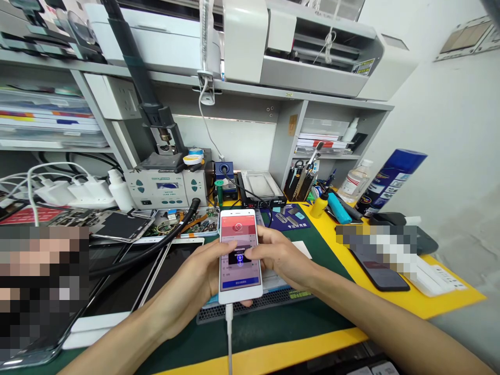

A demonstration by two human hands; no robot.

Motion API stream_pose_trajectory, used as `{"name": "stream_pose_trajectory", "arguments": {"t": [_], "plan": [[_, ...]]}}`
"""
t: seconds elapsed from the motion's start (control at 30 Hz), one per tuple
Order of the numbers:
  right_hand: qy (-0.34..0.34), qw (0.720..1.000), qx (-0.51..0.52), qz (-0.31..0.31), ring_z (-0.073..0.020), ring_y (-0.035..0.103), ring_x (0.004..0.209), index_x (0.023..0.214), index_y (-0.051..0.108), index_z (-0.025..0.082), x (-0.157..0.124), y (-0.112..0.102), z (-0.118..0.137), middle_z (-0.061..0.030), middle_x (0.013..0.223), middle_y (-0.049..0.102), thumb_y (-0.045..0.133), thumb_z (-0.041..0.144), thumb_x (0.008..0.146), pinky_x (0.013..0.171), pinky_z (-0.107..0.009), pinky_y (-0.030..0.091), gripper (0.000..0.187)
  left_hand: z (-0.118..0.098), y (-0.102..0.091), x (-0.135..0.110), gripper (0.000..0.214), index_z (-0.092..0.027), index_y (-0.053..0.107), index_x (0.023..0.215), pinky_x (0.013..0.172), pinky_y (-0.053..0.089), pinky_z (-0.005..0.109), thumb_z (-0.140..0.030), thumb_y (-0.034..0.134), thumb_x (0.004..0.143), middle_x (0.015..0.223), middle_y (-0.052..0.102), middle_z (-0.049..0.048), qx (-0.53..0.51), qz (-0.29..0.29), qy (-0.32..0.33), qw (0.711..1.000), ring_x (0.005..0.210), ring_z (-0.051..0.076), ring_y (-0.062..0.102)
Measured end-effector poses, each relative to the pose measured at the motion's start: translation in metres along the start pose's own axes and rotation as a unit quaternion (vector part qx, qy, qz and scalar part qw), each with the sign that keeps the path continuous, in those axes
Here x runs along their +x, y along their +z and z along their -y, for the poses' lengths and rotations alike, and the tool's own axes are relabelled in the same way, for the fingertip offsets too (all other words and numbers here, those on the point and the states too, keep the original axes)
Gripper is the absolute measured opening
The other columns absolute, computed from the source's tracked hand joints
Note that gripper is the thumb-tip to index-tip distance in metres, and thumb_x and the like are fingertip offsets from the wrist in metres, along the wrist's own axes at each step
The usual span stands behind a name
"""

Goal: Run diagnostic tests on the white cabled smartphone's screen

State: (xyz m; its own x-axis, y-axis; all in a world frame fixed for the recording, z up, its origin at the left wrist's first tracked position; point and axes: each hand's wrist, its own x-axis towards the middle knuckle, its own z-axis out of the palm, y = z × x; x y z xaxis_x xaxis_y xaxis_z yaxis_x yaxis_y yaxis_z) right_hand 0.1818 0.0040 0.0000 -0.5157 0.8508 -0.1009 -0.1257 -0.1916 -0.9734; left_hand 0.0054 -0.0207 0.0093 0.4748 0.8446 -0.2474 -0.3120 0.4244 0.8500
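Note:
A white smartphone [240, 276] is held upright between both hands, its lit screen showing a list page with a dark pop-up box in the middle. My left hand [209, 265] grips it along the left edge, the thumb resting over the screen. From the right, my right hand [279, 255] wraps the other edge, and its thumb lies on the screen by the pop-up. Fingers of both hands are partly hidden behind the phone. A white charging cable [229, 328] is plugged into its bottom end and runs down toward me.
A green mat [332, 255] with yellow borders covers the bench. Left lie tablets [175, 265] and circuit boards [191, 221] below a grey soldering station [164, 190]. At right are a dark phone [383, 268], a blue spray can [390, 182] and a clear bottle [355, 179].

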Motion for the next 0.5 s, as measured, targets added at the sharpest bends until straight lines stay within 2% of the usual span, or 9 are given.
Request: {"name": "stream_pose_trajectory", "arguments": {"t": [0.1, 0.3, 0.5], "plan": [[0.007, 1.000, 0.006, -0.013, -0.0217, 0.066, 0.084, 0.112, 0.062, 0.021, 0.0008, 0.0005, -0.0006, -0.0062, 0.102, 0.070, 0.066, 0.019, 0.077, 0.071, -0.033, 0.049, 0.036, 0.0000, 0.0012, 0.0004, 0.045, -0.014, 0.058, 0.128, 0.067, 0.058, 0.047, -0.035, 0.058, 0.087, 0.101, 0.070, 0.0155, -0.001, -0.015, -0.002, 1.000, 0.079, 0.029, 0.067], [0.010, 1.000, 0.000, -0.018, -0.0238, 0.066, 0.088, 0.109, 0.061, 0.020, 0.0016, 0.0003, -0.0014, -0.0067, 0.102, 0.070, 0.066, 0.019, 0.076, 0.073, -0.035, 0.050, 0.034, -0.0006, 0.0031, 0.0006, 0.046, -0.013, 0.060, 0.125, 0.067, 0.058, 0.052, -0.039, 0.060, 0.086, 0.101, 0.070, 0.0162, 0.000, -0.021, -0.003, 1.000, 0.079, 0.031, 0.067], [0.008, 1.000, -0.006, -0.013, -0.0233, 0.067, 0.087, 0.110, 0.060, 0.020, 0.0007, 0.0004, -0.0010, -0.0072, 0.102, 0.071, 0.064, 0.019, 0.078, 0.073, -0.036, 0.050, 0.033, -0.0012, 0.0032, 0.0012, 0.045, -0.015, 0.060, 0.126, 0.066, 0.058, 0.047, -0.037, 0.060, 0.087, 0.106, 0.069, 0.0163, -0.010, -0.023, -0.008, 1.000, 0.089, 0.032, 0.066]]}}
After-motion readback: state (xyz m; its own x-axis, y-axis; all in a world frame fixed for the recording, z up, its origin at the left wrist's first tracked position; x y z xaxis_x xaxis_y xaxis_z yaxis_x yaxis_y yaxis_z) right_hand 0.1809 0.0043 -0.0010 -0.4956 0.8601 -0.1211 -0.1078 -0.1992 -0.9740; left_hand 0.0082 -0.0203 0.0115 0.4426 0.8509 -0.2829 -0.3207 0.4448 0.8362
